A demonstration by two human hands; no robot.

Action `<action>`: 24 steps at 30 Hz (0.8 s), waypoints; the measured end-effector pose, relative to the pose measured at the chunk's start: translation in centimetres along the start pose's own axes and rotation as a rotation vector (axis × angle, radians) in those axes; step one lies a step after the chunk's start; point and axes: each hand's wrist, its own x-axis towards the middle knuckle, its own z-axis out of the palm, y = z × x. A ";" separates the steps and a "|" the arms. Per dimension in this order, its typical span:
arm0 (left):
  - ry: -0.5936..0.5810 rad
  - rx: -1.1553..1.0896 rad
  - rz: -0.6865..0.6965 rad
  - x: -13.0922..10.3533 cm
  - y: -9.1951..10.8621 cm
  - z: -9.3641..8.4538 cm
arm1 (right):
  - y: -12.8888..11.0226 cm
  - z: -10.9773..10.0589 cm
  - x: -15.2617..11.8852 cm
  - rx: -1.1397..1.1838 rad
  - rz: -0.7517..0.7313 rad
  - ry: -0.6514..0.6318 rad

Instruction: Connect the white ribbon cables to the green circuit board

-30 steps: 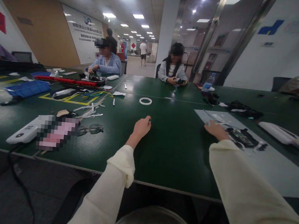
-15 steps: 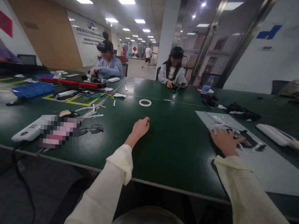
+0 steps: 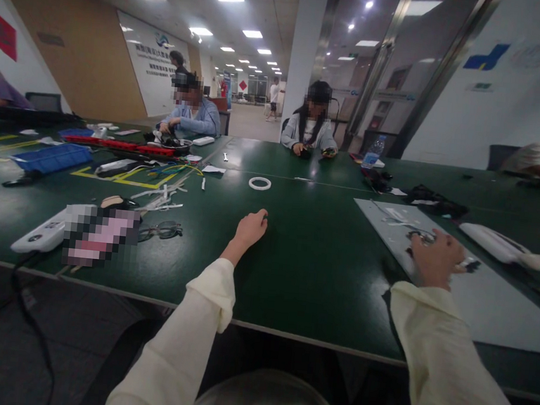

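Observation:
My left hand (image 3: 251,228) rests on the green table (image 3: 302,269), its fingers curled together; whether anything is inside them is hidden. A white ring (image 3: 260,183) lies just beyond it. My right hand (image 3: 437,255) is over the grey board (image 3: 493,307), fingers spread and bent above small dark parts (image 3: 471,265), slightly blurred. No object is visibly lifted in it. White strips (image 3: 399,220) lie on the board beyond that hand.
Glasses (image 3: 161,231), a white device (image 3: 52,229) and a blue tray (image 3: 52,157) are on the left. A white long object (image 3: 498,243) lies right of the board. Two people sit across the table, with a bottle (image 3: 374,152) nearby.
My right hand has moved right over the dark parts, its fingers now bent instead of lying flatter. My left hand has hardly moved. The view has shifted slightly.

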 end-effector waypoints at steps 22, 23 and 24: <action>-0.003 0.059 -0.013 0.2 0.1 0.3 | -0.7 1.9 -1.1 0.051 0.014 -0.122; -0.009 0.048 -0.008 0.2 0.1 0.3 | -0.6 1.9 -1.0 0.082 0.037 -0.124; -0.013 0.043 -0.005 0.2 0.1 0.2 | -0.5 1.9 -0.8 0.123 0.071 -0.129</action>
